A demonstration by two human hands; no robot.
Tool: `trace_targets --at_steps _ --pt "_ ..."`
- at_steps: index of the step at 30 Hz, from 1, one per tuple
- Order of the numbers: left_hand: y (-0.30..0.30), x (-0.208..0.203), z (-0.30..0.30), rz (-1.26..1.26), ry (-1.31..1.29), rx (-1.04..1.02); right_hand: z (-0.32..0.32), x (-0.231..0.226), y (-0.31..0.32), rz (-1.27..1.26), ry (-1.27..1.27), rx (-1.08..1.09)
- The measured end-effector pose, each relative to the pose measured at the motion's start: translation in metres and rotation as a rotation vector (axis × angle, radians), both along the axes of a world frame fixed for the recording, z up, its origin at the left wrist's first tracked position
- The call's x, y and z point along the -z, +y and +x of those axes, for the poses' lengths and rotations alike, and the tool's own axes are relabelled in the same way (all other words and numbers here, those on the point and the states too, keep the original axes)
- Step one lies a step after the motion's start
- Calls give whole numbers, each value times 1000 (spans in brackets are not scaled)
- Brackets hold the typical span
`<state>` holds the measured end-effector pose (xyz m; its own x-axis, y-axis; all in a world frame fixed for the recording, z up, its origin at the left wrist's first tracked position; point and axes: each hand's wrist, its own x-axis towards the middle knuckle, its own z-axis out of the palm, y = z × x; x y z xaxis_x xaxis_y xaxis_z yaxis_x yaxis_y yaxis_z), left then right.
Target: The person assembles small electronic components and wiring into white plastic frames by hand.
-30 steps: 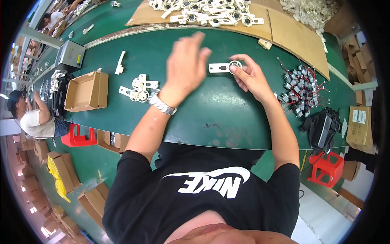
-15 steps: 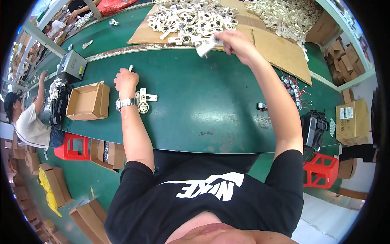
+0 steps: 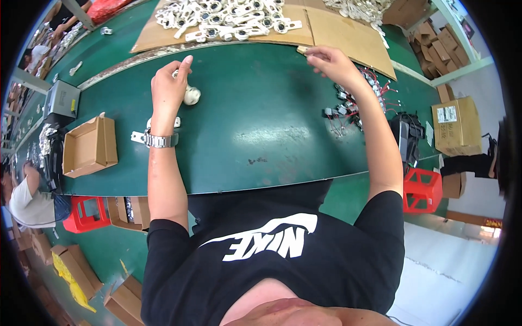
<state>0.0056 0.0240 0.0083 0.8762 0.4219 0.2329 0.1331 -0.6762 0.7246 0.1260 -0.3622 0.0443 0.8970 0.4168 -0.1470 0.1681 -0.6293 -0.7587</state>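
Note:
My left hand (image 3: 169, 84), with a metal watch at its wrist, is closed around a white plastic part. The rounded end of that white plastic part (image 3: 191, 95) sticks out beside my palm. Another white plastic bracket (image 3: 139, 137) lies on the table, partly hidden under my left wrist. Over at the right, my right hand (image 3: 333, 66) hovers by the near edge of the cardboard sheet (image 3: 353, 48). Its fingers are loosely bent and apart, with no part visible in them. Nearby, on the right of the table, lies a bunch of small wired components (image 3: 348, 103).
A pile of white plastic parts (image 3: 228, 19) covers the cardboard at the back. An open cardboard box (image 3: 89, 146) and a grey metal case (image 3: 62, 101) stand on the green table (image 3: 255, 114) at left. Red stools (image 3: 421, 190) flank me. A co-worker sits at far left.
My right hand no longer holds the white part and has moved right, toward the wired components. My left hand has risen, a larger white part now showing in it. The view has shifted.

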Motion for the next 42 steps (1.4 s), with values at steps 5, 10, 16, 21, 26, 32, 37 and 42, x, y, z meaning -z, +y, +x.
trace_targets --at_steps 5,10,16,21,26,32,37,42 --pt "-26 8 1 -331 248 212 -54 2 -48 -256 -186 -287" --pt "-36 28 5 -682 306 481 -101 15 -46 -572 -380 -263" --pt "-49 29 -2 -460 231 597 -94 26 -50 -480 -403 -248" --pt "-77 32 -9 216 -72 597 -74 19 -56 -287 -291 -127" --pt "-83 39 -5 352 -169 542 -63 -2 -38 -70 -213 -7" --pt "-80 44 -3 168 -145 516 -57 16 30 389 78 -62" --pt "-82 43 -3 182 -104 563 -57 46 56 661 329 -17" --pt "-88 37 -5 284 -87 595 -59 68 53 686 340 11"
